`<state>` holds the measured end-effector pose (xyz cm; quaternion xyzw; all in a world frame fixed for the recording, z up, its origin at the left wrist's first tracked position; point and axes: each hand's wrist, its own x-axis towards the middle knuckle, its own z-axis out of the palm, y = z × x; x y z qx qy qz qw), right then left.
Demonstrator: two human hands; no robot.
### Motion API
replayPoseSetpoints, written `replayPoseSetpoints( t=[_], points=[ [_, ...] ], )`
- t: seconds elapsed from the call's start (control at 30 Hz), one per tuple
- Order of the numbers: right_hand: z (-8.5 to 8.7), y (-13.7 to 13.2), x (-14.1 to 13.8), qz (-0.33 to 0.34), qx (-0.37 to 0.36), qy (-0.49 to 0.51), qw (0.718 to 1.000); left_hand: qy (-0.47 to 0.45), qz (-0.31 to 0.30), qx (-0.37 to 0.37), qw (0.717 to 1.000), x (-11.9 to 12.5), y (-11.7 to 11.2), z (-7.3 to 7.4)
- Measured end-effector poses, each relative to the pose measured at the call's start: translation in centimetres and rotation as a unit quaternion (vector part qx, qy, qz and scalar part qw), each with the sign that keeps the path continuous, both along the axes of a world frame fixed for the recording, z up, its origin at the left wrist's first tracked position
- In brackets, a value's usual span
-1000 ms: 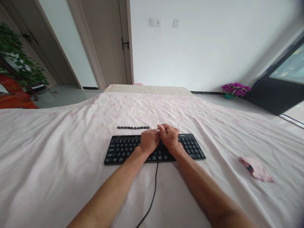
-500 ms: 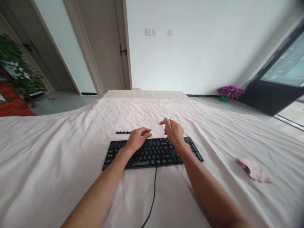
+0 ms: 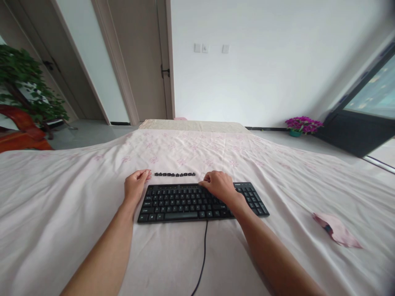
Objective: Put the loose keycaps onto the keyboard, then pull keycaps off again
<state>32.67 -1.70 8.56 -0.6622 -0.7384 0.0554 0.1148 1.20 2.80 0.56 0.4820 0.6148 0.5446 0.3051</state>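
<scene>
A black keyboard (image 3: 182, 202) lies on the pink-white cloth, its cable running toward me. Behind its upper edge, several loose black keycaps (image 3: 175, 175) stand in a line. My left hand (image 3: 135, 186) rests at the left end of that line, thumb and fingertips pinched together; whatever they hold, if anything, is hidden. Over the right part of the keyboard, my right hand (image 3: 218, 186) is closed around a wire keycap puller (image 3: 203, 176), of which only thin wire loops show past the fingers. Some keys beneath this hand are covered.
A folded pink cloth (image 3: 338, 230) with a dark patch lies at the right on the wrinkled bedspread (image 3: 77, 205). The black cable (image 3: 203, 255) trails to the front edge. Beyond are doors, a white wall, a leafy plant (image 3: 27, 82) and purple flowers (image 3: 304, 124).
My left hand has moved from above the keyboard leftward to the end of the keycap line, uncovering more keycaps. My right hand has come down and slightly left, its fingers turned lower.
</scene>
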Motion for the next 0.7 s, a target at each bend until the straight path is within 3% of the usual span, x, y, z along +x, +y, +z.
replayPoseSetpoints(
  t=[0.37,0.53,0.7],
  points=[
    [0.6,0.2,0.9,0.024,-0.022,-0.029,0.999,0.076,-0.009,-0.017,0.997,-0.1,0.4,-0.6],
    [0.2,2.8,1.5,-0.007,-0.005,0.064,0.998,0.101,-0.005,-0.025,0.995,0.0,0.3,-0.2],
    [-0.6,6.2,0.9,-0.012,-0.034,0.067,0.997,0.089,-0.005,-0.024,0.996,0.1,0.2,-0.1]
  ],
)
